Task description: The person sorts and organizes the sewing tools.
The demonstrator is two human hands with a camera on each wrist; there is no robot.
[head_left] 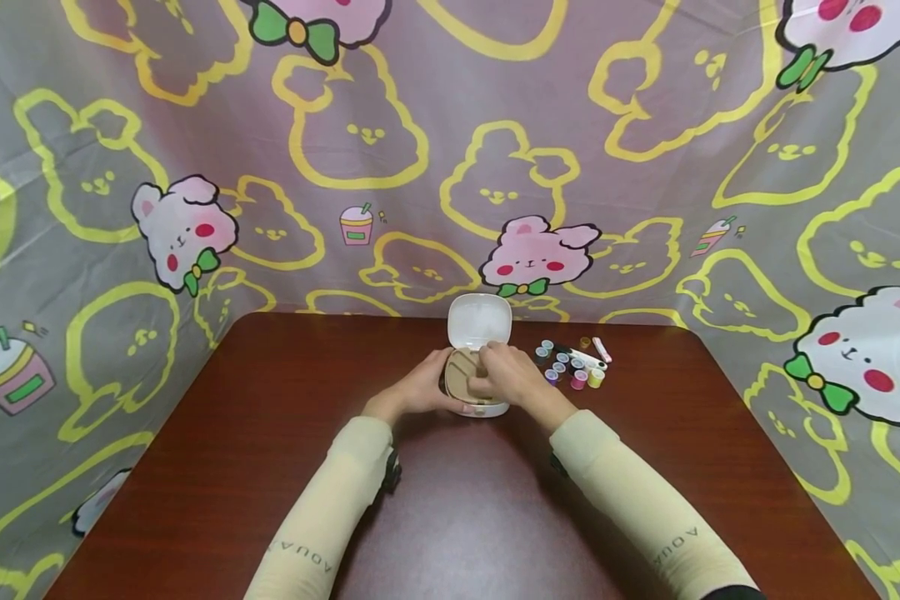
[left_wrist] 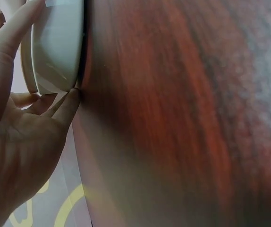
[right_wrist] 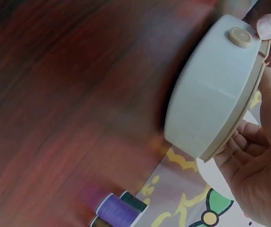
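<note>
A small white box (head_left: pixel 487 410) with rounded corners stands on the table, its white lid (head_left: pixel 480 321) tipped up at the back. A tan compartment tray (head_left: pixel 459 379) sits in its top. My left hand (head_left: pixel 423 383) grips the box's left side, thumb toward the front and fingertips low on the side in the left wrist view. Over the tray, my right hand (head_left: pixel 508 372) has curled fingers and holds the tray's edge; the exact contact is partly hidden. The right wrist view shows a round tan button (right_wrist: pixel 240 37) on the box's front.
Right of the box lie several small thread spools (head_left: pixel 579 379), a white-and-black pen-like tool (head_left: pixel 587 358), a small pinkish-white stick (head_left: pixel 602 348) and a tiny yellowish piece (head_left: pixel 585 342). The brown table (head_left: pixel 270 467) meets a patterned cloth (head_left: pixel 420 208) behind and at both sides.
</note>
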